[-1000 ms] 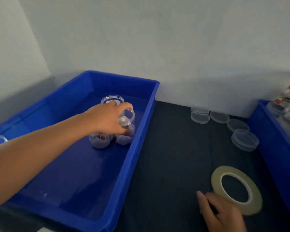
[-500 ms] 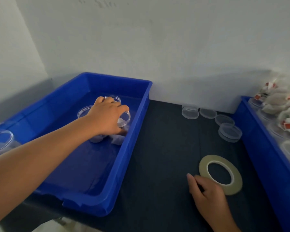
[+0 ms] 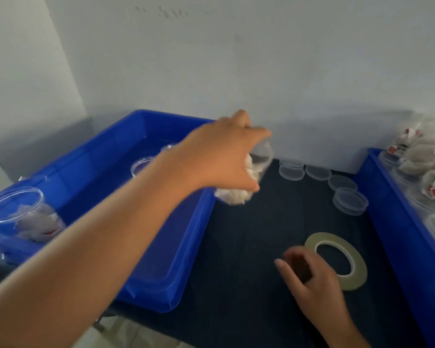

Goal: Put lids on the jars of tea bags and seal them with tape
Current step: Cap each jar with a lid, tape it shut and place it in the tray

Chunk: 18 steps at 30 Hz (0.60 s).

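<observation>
Two hands were in frame. Lowest, at lower right, the right hand [image 3: 312, 285] lay over the dark mat [image 3: 236, 247], thumb out to the left, fingers loosely curled and holding nothing. It sat just beside the near-left rim of the tape roll [image 3: 360, 268]; contact could not be told. The tape roll lay flat, a pale yellow-green ring with mat showing through its centre.

The left tray [image 3: 161, 285], blue, ran from lower centre up to mid-left. At the left edge of the frame an open jar [image 3: 23, 214], clear and lidless, held white tea bags; whether it stood in the tray or in front of it could not be told. Farther back in the tray stood two more jars [image 3: 142, 167], mouths open, contents hidden by the forearm.

Mid-frame, above the tray's right rim, the left hand [image 3: 221, 156] gripped the held jar [image 3: 263, 159], fingers and thumb curled round it. The jar was clear plastic, lidless, tilted, off the mat, with white bags [image 3: 232, 197] bunched at its lower end; the view was motion-blurred.

Beyond it, clear lids [image 3: 350, 200] lay on the mat in a loose row, some of them stacked. At the right edge, the right tray [image 3: 392, 222], blue, held jars heaped with red-tagged bags.
</observation>
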{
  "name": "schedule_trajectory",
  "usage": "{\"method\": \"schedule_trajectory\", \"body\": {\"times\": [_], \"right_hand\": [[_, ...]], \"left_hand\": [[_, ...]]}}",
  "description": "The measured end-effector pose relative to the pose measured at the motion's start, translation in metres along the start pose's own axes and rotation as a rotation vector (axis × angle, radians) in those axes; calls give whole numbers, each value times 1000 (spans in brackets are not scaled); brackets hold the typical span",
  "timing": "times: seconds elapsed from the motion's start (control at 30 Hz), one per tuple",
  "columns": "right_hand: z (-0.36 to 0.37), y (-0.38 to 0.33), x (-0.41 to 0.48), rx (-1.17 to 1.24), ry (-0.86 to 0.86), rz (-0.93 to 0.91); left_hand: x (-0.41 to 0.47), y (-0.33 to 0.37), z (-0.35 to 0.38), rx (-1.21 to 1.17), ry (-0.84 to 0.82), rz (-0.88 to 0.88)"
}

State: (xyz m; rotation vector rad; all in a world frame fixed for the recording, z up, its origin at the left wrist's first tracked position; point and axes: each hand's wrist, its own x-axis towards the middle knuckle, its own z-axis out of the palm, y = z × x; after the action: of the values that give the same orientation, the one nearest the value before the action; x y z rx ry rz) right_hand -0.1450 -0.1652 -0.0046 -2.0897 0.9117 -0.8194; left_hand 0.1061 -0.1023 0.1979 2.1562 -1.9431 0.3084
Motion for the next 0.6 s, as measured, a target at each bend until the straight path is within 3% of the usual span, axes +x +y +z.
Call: {"method": "schedule_trajectory", "body": {"times": [0.17,0.27,0.43,0.5,0.6], "right_hand": [[-5,-12,1,180,-103,-33],[-8,-5,2,260,-52,0],[-10,15,3,186,29,-4],[-5,18,2,224,74,-6],[0,22,-3,248,117,17]], "left_hand": [[-13,82,68,-96,-134,111],[-21,101,106,-263,-161,56],[-29,106,141,-449,-148,57],[-32,102,146,-677,-182,5],[-13,90,154,-1091,-136,-246]]}}
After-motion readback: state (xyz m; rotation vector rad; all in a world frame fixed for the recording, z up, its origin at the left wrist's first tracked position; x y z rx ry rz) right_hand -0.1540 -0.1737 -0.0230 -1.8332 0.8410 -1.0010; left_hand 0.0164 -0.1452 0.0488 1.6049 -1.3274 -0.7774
